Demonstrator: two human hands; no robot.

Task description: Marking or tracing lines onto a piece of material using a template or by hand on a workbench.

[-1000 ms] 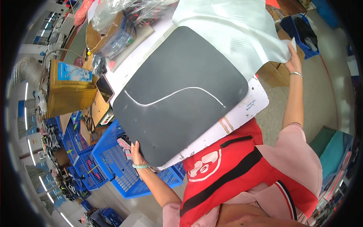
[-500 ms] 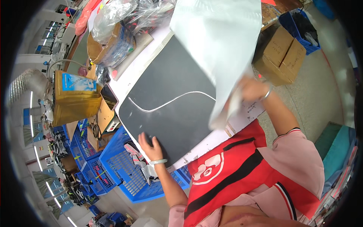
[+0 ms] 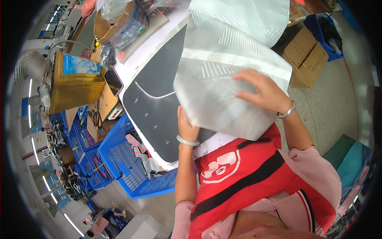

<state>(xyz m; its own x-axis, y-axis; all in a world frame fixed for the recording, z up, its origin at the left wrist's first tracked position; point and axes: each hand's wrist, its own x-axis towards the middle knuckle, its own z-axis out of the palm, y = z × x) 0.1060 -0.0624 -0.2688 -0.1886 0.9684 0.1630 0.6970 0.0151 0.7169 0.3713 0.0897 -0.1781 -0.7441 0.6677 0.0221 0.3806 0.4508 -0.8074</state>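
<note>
A large silvery sheet (image 3: 215,83) with a translucent striped pattern lies bent over the right part of a dark board (image 3: 151,119). My left hand (image 3: 188,126) is at the sheet's lower left edge, closed on it; some of its fingers are hidden by the sheet. Over the sheet's right half, my right hand (image 3: 262,91) is open with its fingers spread, on or just above the surface. A thin white cord (image 3: 153,95) curves across the dark board and runs under the sheet.
Left of the table stand a blue crate (image 3: 131,171) holding fabric pieces, a phone (image 3: 113,81) and a yellow box (image 3: 75,85). Farther back is a carton with plastic bags (image 3: 127,26). A cardboard box (image 3: 304,53) and a blue bin (image 3: 324,38) stand to the right.
The sheet has come down over the right part of the board and cord. My left hand has moved right from the board to the sheet's edge. My right hand has opened over the sheet.
</note>
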